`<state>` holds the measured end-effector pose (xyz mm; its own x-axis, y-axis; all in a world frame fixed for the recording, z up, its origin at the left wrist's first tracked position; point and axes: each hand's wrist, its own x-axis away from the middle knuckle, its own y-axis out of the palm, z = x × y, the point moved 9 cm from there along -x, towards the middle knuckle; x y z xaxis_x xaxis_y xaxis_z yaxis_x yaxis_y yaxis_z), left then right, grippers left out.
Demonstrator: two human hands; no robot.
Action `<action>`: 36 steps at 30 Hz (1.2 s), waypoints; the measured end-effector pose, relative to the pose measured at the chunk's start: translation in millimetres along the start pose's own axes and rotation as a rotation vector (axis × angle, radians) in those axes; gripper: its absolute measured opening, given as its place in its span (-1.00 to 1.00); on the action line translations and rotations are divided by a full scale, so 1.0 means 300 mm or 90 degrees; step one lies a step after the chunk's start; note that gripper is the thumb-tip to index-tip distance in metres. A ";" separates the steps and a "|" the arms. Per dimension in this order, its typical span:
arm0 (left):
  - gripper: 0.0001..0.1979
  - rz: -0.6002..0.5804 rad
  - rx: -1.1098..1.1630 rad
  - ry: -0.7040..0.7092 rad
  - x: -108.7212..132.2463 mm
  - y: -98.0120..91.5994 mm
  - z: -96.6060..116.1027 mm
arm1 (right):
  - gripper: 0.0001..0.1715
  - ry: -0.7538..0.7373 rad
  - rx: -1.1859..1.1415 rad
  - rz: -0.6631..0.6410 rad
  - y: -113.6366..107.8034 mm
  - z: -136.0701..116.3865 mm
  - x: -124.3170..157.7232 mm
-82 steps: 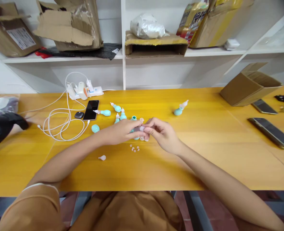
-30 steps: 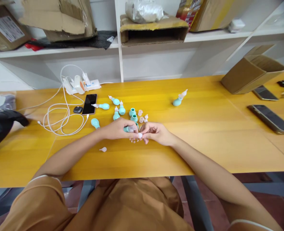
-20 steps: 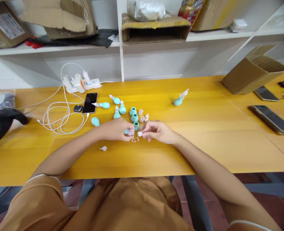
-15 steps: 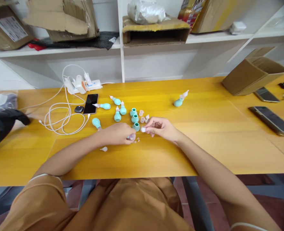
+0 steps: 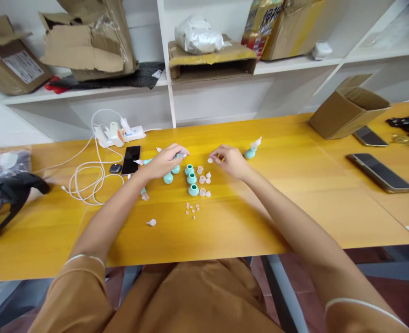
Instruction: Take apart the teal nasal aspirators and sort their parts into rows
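Observation:
My left hand [image 5: 167, 162] is closed round a small translucent piece [image 5: 183, 152], partly hidden by the fingers, above several teal squeeze bulbs. To its right, my right hand [image 5: 231, 162] pinches a small white translucent piece [image 5: 210, 160] just over the table. Three open-mouthed teal bulbs [image 5: 193, 190] stand in a column between and below the hands. Beside them lie translucent collars [image 5: 202, 192] and small white pieces [image 5: 208, 194]. Tiny clear rings [image 5: 193, 211] are scattered nearer me, with a loose white nozzle [image 5: 151, 222] to their left. A teal bulb with nozzle [image 5: 250, 153] stands beyond my right hand.
At left are a dark phone [image 5: 131, 160], a black earbud case [image 5: 115, 168], a coiled white cable [image 5: 82, 180] and a power strip [image 5: 135, 133]. Another phone [image 5: 381, 172] and an open cardboard box [image 5: 346, 111] sit at right. Shelves with cartons run behind.
Both hands have moved away from me, off the column of bulbs. A collar and small white piece now lie beside the nearest bulb, and more tiny rings are uncovered. The view has shifted slightly.

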<state>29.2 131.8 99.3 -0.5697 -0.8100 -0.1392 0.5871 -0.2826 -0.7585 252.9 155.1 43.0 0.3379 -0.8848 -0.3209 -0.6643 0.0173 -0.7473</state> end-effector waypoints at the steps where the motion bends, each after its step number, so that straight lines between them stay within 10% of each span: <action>1: -0.70 0.008 -0.007 -0.003 -0.035 0.007 -0.026 | -0.75 -0.006 0.037 -0.031 0.020 -0.001 -0.031; 8: -0.69 0.031 -0.012 -0.027 -0.152 0.077 -0.154 | -0.79 -0.002 0.076 -0.132 0.120 0.024 -0.113; 14: -0.60 0.053 0.002 0.002 -0.157 0.126 -0.195 | -0.76 -0.003 0.067 -0.095 0.060 -0.022 -0.121; 26: -0.34 0.172 -0.120 0.173 -0.103 0.065 0.053 | -0.42 0.017 0.191 0.000 -0.041 -0.236 -0.108; 36: -0.85 0.129 -0.149 0.205 -0.100 0.037 0.112 | -0.39 -0.028 0.184 0.074 -0.102 -0.254 -0.100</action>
<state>72.2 135.9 116.2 -0.6278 -0.6259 -0.4628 0.5806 0.0196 -0.8140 212.3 145.7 119.8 0.3039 -0.8479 -0.4344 -0.4851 0.2547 -0.8365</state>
